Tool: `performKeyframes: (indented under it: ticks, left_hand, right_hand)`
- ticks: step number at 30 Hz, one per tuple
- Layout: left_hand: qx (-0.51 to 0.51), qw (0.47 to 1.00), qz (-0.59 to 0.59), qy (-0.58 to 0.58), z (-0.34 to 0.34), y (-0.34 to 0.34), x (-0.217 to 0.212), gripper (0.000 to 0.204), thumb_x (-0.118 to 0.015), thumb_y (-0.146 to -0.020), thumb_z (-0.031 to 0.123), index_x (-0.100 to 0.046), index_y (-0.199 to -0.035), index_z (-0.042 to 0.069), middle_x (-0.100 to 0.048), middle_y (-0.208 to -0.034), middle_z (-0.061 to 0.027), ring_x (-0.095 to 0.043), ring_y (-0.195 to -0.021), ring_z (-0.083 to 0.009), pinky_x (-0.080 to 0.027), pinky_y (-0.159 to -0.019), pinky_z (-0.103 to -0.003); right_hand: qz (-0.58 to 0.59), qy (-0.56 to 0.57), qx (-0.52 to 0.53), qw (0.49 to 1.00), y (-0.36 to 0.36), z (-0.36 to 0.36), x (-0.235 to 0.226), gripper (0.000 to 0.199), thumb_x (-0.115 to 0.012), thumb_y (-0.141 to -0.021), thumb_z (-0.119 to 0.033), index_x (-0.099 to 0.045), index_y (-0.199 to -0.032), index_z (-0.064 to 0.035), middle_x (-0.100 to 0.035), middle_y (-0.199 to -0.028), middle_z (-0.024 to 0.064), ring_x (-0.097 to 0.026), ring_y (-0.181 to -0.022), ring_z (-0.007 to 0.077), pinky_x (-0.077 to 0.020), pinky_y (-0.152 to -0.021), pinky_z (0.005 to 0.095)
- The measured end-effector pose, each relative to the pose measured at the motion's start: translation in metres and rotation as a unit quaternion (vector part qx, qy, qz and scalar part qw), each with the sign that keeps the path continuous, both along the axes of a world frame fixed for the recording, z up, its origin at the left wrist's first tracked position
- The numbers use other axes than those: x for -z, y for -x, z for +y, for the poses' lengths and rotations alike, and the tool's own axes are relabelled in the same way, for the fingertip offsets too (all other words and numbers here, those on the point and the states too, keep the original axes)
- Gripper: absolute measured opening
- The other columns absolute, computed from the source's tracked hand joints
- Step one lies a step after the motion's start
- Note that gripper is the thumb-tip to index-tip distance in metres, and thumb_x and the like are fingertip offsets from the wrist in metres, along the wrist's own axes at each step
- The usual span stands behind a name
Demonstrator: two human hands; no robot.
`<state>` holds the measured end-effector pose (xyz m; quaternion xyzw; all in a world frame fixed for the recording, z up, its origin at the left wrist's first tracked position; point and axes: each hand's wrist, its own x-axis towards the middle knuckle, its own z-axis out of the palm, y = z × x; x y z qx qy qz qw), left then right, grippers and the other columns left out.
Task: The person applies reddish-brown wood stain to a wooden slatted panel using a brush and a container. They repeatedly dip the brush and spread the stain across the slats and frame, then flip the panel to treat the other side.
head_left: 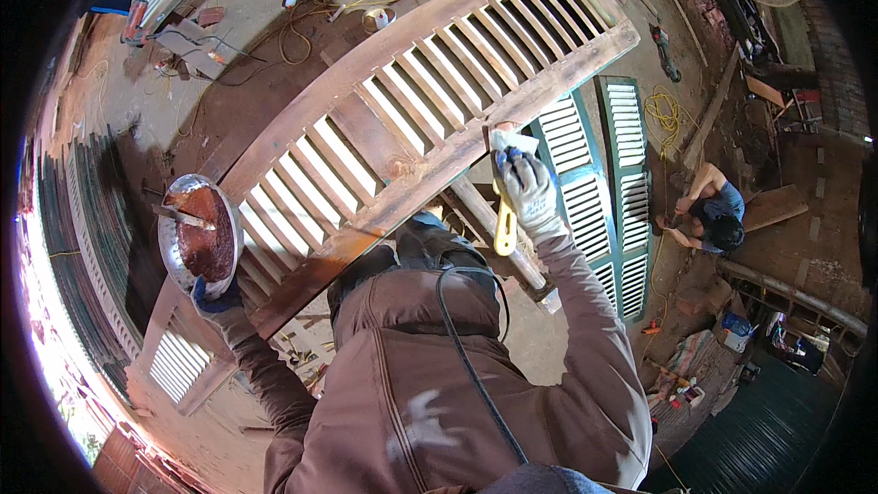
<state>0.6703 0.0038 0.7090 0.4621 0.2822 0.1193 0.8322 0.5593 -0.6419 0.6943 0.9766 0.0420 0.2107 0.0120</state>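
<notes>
My right hand (pixel 530 190), in a pale glove, is closed round a putty knife with a yellow handle (pixel 506 227). The knife's wide pale blade (pixel 515 141) is at the near rail of a long brown louvred shutter (pixel 370 133), which slants across the view in front of me. In my left hand (pixel 218 297), in a dark blue glove, is a round metal bowl (pixel 232 247), held from below. Thick reddish-brown paste (pixel 203 252) lies in the bowl, with a flat stick-like tool (pixel 186 217) resting in it. The fingers under the bowl are partly hidden.
Dark green louvred shutters (pixel 629 178) stand to the right. Beyond them a person (pixel 718 215) crouches low. Yellow cable (pixel 669 116) lies coiled on the ground. A stack of dark panels (pixel 91 229) lines the left side. At the far left lies a power tool (pixel 137 14).
</notes>
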Motion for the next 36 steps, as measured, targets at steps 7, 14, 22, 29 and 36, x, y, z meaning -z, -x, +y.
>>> performKeyframes:
  ticks: [7, 14, 22, 29, 36]
  left_hand:
    - [-0.009, 1.000, -0.006, -0.002, 0.013, 0.008, 0.006, 0.042, -0.065, -0.083, 0.017, -0.063, -0.123, 0.004, -0.060, -0.133, -0.0162, -0.057, -0.123, -0.0368, -0.050, -0.101, -0.057]
    - [-0.003, 0.999, 0.000, -0.037, 0.024, 0.004, 0.013, 0.037, -0.065, -0.084, 0.018, -0.065, -0.119, 0.004, -0.062, -0.131, -0.0163, -0.058, -0.121, -0.0364, -0.051, -0.100, -0.059]
    - [0.005, 0.999, -0.009, -0.030, -0.002, 0.007, -0.001, 0.033, -0.064, -0.086, 0.019, -0.065, -0.115, 0.002, -0.063, -0.125, -0.0168, -0.061, -0.117, -0.0349, -0.052, -0.099, -0.055]
    - [-0.007, 0.997, -0.027, -0.068, 0.005, 0.010, 0.010, 0.030, -0.064, -0.086, 0.020, -0.067, -0.112, 0.006, -0.064, -0.124, -0.0155, -0.060, -0.118, -0.0341, -0.053, -0.098, -0.055]
    - [-0.001, 1.000, -0.005, -0.017, -0.003, 0.005, -0.004, 0.029, -0.064, -0.086, 0.019, -0.066, -0.111, 0.005, -0.064, -0.123, -0.0152, -0.060, -0.117, -0.0344, -0.054, -0.096, -0.055]
  right_hand:
    - [-0.003, -0.082, 0.031, 0.996, 0.001, 0.000, -0.056, 0.043, -0.070, -0.076, -0.012, -0.069, -0.119, -0.0110, -0.065, -0.116, 0.0072, -0.063, -0.098, 0.0277, -0.0552, -0.079, 0.0389]
    - [0.093, -0.068, 0.013, 0.993, -0.024, 0.020, -0.057, 0.034, -0.066, -0.079, -0.015, -0.069, -0.113, -0.0134, -0.065, -0.119, -0.0006, -0.061, -0.101, 0.0223, -0.0549, -0.079, 0.0358]
    - [0.100, -0.106, 0.121, 0.982, -0.031, -0.003, -0.074, 0.042, -0.066, -0.079, -0.014, -0.066, -0.122, -0.0184, -0.066, -0.118, 0.0001, -0.059, -0.099, 0.0243, -0.0540, -0.081, 0.0333]
    - [0.078, -0.085, 0.045, 0.992, -0.048, 0.008, -0.079, 0.037, -0.072, -0.080, -0.026, -0.070, -0.116, -0.0158, -0.068, -0.115, -0.0006, -0.061, -0.100, 0.0214, -0.0557, -0.079, 0.0315]
    - [0.136, -0.086, -0.053, 0.986, -0.029, 0.017, -0.079, 0.038, -0.074, -0.078, -0.023, -0.071, -0.115, -0.0197, -0.067, -0.121, -0.0034, -0.061, -0.104, 0.0193, -0.0551, -0.081, 0.0330]
